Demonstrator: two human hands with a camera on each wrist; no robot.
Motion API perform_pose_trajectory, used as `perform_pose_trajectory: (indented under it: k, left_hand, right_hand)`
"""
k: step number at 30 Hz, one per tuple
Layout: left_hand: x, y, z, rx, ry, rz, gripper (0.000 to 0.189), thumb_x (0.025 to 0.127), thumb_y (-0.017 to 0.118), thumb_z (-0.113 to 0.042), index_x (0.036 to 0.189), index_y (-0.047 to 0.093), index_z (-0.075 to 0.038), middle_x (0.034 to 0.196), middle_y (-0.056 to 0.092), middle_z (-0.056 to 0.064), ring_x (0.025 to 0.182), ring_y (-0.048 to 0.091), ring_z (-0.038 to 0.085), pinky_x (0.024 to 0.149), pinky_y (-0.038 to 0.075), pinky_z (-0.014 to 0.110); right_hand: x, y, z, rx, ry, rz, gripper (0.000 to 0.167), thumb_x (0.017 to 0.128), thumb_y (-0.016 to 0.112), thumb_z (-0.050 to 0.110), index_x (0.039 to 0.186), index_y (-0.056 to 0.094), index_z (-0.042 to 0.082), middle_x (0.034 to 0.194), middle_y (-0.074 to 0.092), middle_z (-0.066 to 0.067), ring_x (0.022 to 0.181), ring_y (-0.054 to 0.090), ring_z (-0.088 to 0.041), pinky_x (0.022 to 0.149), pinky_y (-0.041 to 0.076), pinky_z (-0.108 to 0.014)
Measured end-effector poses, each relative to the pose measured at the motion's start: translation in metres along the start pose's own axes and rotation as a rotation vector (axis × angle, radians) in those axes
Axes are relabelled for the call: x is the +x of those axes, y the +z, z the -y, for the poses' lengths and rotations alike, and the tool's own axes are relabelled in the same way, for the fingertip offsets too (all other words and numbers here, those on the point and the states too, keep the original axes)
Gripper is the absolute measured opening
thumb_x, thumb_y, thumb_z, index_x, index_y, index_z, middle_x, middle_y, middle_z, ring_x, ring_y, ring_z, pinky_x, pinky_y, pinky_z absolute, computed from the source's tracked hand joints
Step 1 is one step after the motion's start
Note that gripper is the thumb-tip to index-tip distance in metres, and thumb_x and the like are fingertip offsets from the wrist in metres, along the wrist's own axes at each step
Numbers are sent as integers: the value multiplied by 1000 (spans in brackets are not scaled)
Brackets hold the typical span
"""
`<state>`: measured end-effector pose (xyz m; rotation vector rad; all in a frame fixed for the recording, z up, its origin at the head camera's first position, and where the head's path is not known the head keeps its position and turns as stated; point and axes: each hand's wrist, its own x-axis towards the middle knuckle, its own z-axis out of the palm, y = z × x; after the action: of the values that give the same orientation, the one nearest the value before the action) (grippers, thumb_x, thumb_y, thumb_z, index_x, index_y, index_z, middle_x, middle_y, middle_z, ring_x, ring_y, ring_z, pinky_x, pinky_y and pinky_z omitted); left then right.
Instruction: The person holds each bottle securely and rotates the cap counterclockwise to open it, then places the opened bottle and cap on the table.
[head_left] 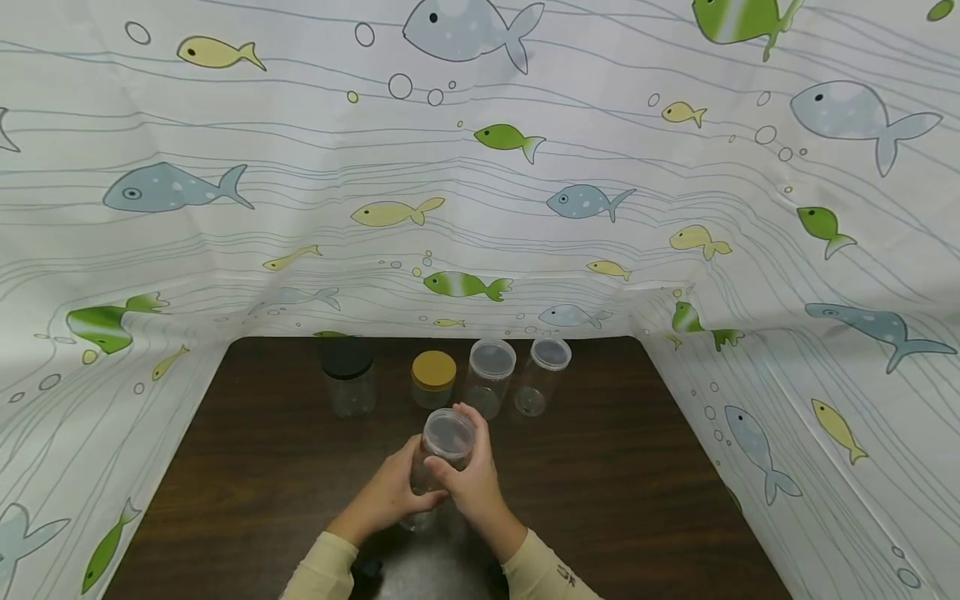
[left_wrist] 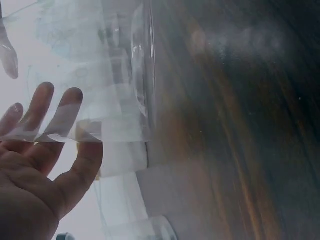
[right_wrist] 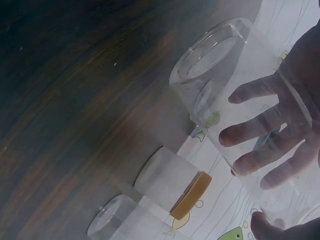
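A tall see-through jar (head_left: 427, 475) with a pale translucent lid (head_left: 449, 432) is held between both hands, above the dark table. My left hand (head_left: 390, 493) grips the jar's lower side, and its fingers show through the clear wall in the left wrist view. Higher up, my right hand (head_left: 478, 483) holds the jar near the lid, thumb at the front and fingers spread round the far side. The round jar base (right_wrist: 207, 57) tilts above the tabletop in the right wrist view.
Behind the hands stand a black-lidded jar (head_left: 352, 387), a yellow-lidded jar (head_left: 433, 375) and two clear-lidded jars, one wider (head_left: 491, 375) and one slimmer (head_left: 542, 375). A fish-patterned white curtain (head_left: 465, 242) surrounds the dark wooden table (head_left: 637, 500) at the back and sides.
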<state>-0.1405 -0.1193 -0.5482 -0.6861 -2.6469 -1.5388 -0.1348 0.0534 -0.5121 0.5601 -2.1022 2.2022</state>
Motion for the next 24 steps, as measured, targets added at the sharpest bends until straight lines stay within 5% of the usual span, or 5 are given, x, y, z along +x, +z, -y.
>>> perform_pose_trajectory:
  k: [7,10,16,24]
  left_hand:
    - [-2,-5,-1,-26,45,40,83,81,86,-29,146,41,-3,123,67,2,110,64,17,94,53,42]
    - [-4,-8,1,-61,45,91,92,82,85,-30,153,33,-4,137,61,7,119,61,20,99,50,42]
    - [-6,-15,0,-212,32,238,90,87,81,-24,157,28,-5,138,57,9,117,59,21,97,49,36]
    - [-9,-17,-1,-416,21,424,71,90,76,-13,147,36,-1,132,60,17,118,61,27,95,50,31]
  right_hand:
    - [9,-8,4,-7,28,63,67,94,74,17,151,40,11,150,46,-9,126,51,-32,100,47,-41]
    - [15,-18,4,63,33,194,68,94,73,20,151,39,7,152,45,-11,126,51,-28,99,48,-37]
    - [24,-38,0,230,-8,469,77,96,72,29,154,30,-3,153,41,-24,128,51,-24,102,46,-35]
    - [35,-49,-4,354,-17,732,80,95,72,40,155,30,10,152,45,-14,137,46,-27,107,42,-36]
